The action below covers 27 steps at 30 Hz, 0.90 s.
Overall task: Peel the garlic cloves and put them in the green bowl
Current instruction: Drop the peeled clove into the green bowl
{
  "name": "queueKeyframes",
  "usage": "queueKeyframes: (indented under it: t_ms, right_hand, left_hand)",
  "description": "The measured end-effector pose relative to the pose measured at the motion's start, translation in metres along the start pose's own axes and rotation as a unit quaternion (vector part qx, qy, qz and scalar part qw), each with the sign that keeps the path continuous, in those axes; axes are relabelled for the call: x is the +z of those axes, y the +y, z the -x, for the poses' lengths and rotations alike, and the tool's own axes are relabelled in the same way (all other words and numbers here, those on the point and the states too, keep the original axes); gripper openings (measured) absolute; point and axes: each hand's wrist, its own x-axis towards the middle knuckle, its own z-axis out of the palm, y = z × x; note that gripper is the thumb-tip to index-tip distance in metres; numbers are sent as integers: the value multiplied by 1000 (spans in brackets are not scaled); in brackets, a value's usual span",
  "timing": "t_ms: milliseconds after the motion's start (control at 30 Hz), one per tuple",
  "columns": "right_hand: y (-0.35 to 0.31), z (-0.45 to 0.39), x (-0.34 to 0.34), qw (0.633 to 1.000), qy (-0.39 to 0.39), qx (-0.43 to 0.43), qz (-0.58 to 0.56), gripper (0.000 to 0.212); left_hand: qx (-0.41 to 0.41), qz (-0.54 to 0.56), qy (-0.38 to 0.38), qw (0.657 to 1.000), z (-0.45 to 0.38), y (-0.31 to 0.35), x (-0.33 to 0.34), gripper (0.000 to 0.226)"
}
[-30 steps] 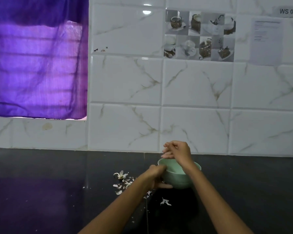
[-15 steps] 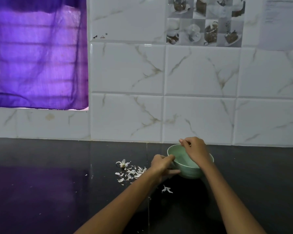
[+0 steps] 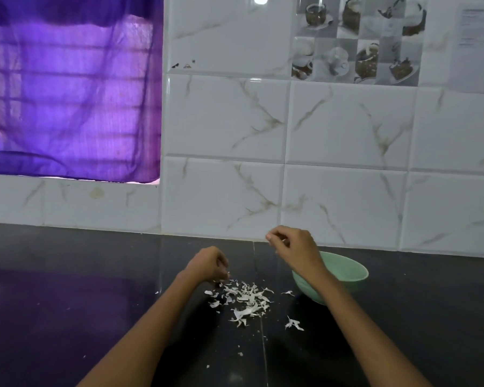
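Note:
The green bowl (image 3: pixel 349 270) stands on the black counter (image 3: pixel 67 317) at the right, and its inside is hidden from here. My right hand (image 3: pixel 295 248) is raised just left of the bowl's rim, its forearm crossing the bowl. Its fingers are curled and its fingertips pinch a small pale bit that looks like garlic skin. My left hand (image 3: pixel 208 265) reaches down to the left edge of a pile of white garlic skins (image 3: pixel 246 298) with curled fingers. Whatever lies under those fingers is hidden. No whole clove shows.
A white marble-patterned tiled wall (image 3: pixel 263 191) rises right behind the counter. A purple curtain (image 3: pixel 67 93) covers a window at the upper left. Stray skin flakes (image 3: pixel 293 324) lie in front of the pile.
My left hand has let go of the bowl's side and moved to the skin pile. My right hand has lifted off the bowl's rim and gone left. The view has shifted.

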Motion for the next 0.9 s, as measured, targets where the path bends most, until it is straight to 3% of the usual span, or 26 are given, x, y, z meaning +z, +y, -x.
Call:
queueKeyframes:
  t_ms: [67,133,233,367,533,667,833,900]
  right_hand:
    - [-9,-12,13,990,-141,20,-6,12]
    - [-13,-21,27,953,-294,67,11,11]
    - [-13,-21,46,905,-406,101,82,15]
    - [-1,-8,59,907,-392,77,132,7]
    - [8,-2,49,927,-328,84,158,23]
    - [13,-3,57,957,-249,58,140,32]
    - [7,4,72,920,-374,43,109,41]
    - [6,3,71,928,-358,36,100,34]
  left_hand:
    - [13,-13,-82,996,3,3,-1,30]
    - [26,-24,-125,992,4,5,2,29]
    - [27,-35,-143,989,4,3,8,19]
    - [22,-45,-114,992,2,-2,9,3]
    - [32,-65,-54,996,2,-4,10,13]
    - [43,-84,-59,994,2,-7,10,27]
    - [58,-95,-17,994,-1,-5,7,23]
    - [43,-106,3,993,-3,-7,6,21]
